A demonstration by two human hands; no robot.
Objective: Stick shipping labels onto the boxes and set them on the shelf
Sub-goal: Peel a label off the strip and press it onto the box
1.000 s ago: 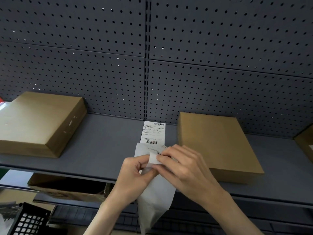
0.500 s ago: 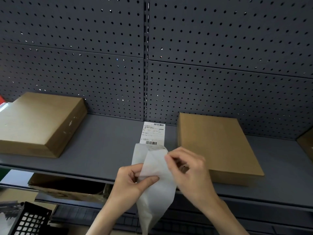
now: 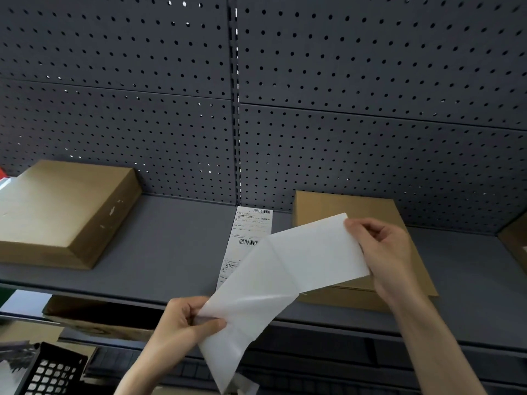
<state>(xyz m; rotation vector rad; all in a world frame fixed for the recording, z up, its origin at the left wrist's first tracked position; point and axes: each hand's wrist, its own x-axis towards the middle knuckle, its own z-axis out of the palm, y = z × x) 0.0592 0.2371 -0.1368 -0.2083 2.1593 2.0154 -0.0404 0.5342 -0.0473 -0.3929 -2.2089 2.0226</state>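
Observation:
My right hand (image 3: 383,253) pinches a white shipping label (image 3: 316,252), its blank side toward me, lifted up and to the right over a flat cardboard box (image 3: 368,208) on the grey shelf (image 3: 176,252). My left hand (image 3: 185,323) grips the glossy backing paper (image 3: 245,317), which hangs down below the shelf's front edge. The label is still joined to the backing near its lower left. A strip of printed labels (image 3: 251,226) with barcodes lies flat on the shelf behind the sheet, partly hidden by it.
A second flat cardboard box (image 3: 65,209) lies at the shelf's left, and the corner of another box (image 3: 516,240) shows at the far right. Below are an open carton (image 3: 94,317) on the lower shelf and a black mesh basket (image 3: 48,372). Pegboard backs the shelf.
My right hand has pulled the label away from the backing, moving up and to the right over the box. My left hand has stayed low, holding the backing.

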